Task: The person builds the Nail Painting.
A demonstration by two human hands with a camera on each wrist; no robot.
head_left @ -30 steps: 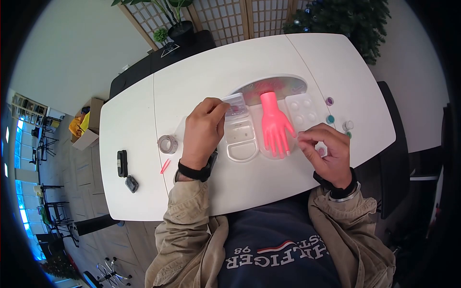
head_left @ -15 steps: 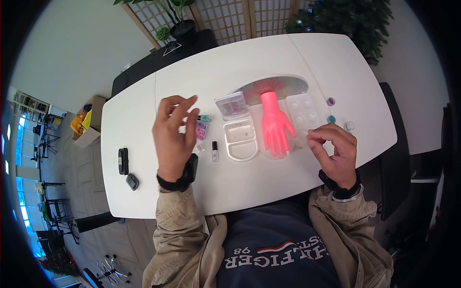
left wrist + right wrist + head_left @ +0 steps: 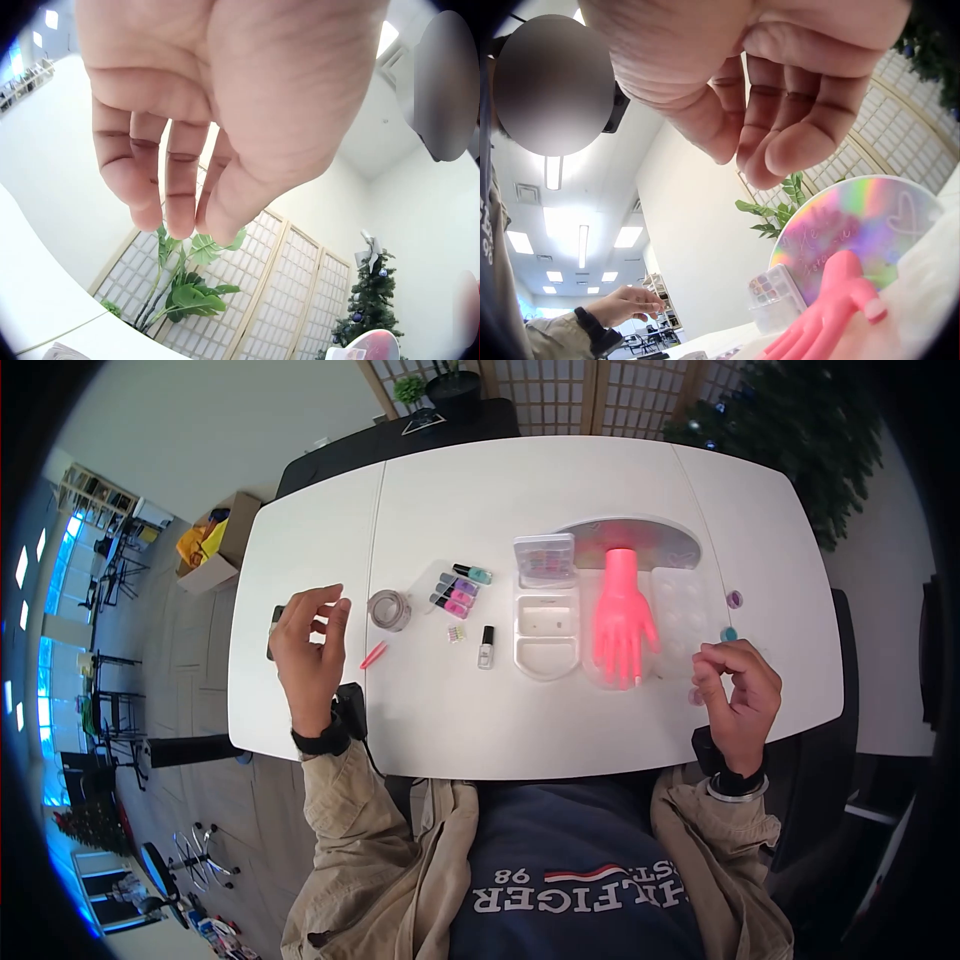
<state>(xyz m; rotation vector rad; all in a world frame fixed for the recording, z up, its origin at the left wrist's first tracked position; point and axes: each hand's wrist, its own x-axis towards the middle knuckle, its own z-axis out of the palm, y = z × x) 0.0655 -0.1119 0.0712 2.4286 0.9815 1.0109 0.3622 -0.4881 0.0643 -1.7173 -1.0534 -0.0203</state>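
Observation:
My left hand [image 3: 312, 645] hovers over the left part of the table, fingers relaxed and nothing in them, left of pink tweezers [image 3: 373, 655] and a round clear container [image 3: 389, 611]. On the right, my right hand [image 3: 745, 695] is raised with loosely bent fingers and an empty grasp, beside a pink model hand [image 3: 622, 622]. That model hand lies palm down before an iridescent half-round mirror [image 3: 802, 255]. Left of it, a white compartment tray [image 3: 519, 645] has its clear lidded case [image 3: 545, 563] raised.
Several nail polish bottles [image 3: 457, 596] lie left of the tray, and a white one with a black cap [image 3: 486, 648] is nearer me. Purple [image 3: 735, 599] and teal [image 3: 729, 633] pots are at the right. A dark case [image 3: 272, 632] is partly behind my left hand.
My left hand has moved left, away from the tray's raised case, and its fingers have loosened. My right hand keeps its loose bend. The head view has turned left.

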